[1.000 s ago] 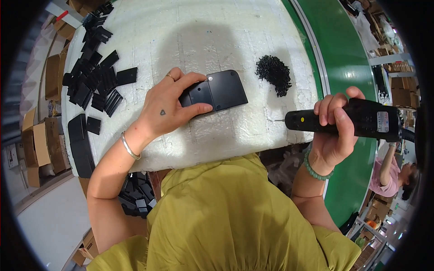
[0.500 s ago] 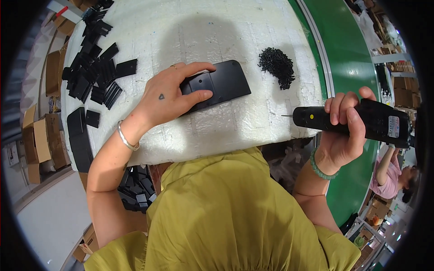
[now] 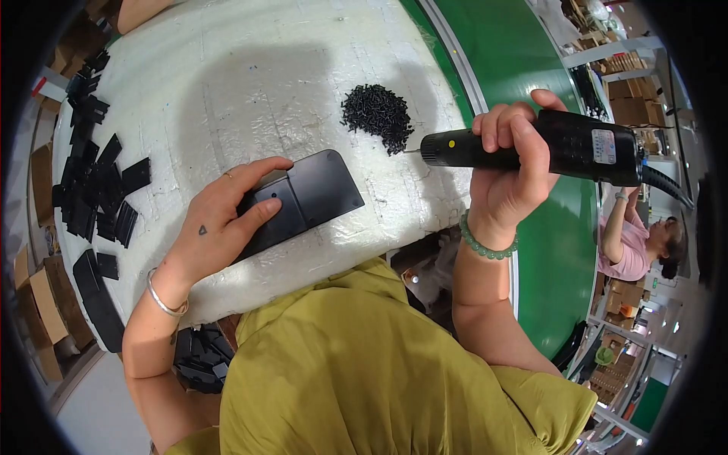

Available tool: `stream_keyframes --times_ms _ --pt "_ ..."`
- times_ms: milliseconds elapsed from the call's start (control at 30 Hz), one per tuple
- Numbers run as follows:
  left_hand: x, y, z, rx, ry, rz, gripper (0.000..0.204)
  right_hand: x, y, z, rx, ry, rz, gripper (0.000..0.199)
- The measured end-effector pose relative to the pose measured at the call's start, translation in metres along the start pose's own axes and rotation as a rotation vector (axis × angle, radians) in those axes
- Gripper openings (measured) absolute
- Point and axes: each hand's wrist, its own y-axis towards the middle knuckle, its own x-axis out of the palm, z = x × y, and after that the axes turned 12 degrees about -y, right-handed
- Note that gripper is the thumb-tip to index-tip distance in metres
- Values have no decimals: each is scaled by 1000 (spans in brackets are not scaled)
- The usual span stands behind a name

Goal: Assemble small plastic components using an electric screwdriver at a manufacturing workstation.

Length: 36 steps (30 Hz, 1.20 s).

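My left hand (image 3: 227, 208) grips a flat black plastic casing (image 3: 327, 191) on the white padded table, thumb on its face and fingers over the far edge. The casing has one rounded corner and a small hole by my thumb. In my right hand (image 3: 516, 155) is a black electric screwdriver (image 3: 565, 144) with a yellow dot, held level, its cable running off to the right. Its thin bit points left, the tip at the near right edge of a pile of small black screws (image 3: 377, 114). Whether a screw sits on the tip is too small to tell.
Loose black plastic plates (image 3: 95, 182) lie heaped along the table's left side, with a longer black casing (image 3: 98, 299) near the left corner. A green conveyor belt (image 3: 557, 250) runs at right. Another person's forearm (image 3: 140, 11) rests at the far left; a person in pink (image 3: 629, 243) is beyond the belt.
The view has swung right. My right hand has carried the screwdriver to the screw pile, from a spot apart from it. My left hand keeps hold of the casing.
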Motion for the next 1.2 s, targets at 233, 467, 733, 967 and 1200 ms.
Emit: stream_keyframes --times_ms 233,467,733,967,1200 --pt "-3 2 0 -97 -126 -28 38 -3 -4 10 46 6 -10 33" --pt "-5 4 1 -104 -94 -65 39 -1 -6 16 78 -29 -13 33" --pt "-4 2 22 -127 202 -29 42 -5 0 2 1 117 -52 37" --pt "11 54 38 458 477 92 42 2 8 -8 -56 136 -95 38" --pt "50 114 26 660 481 4 18 5 15 -13 -102 179 -77 39"
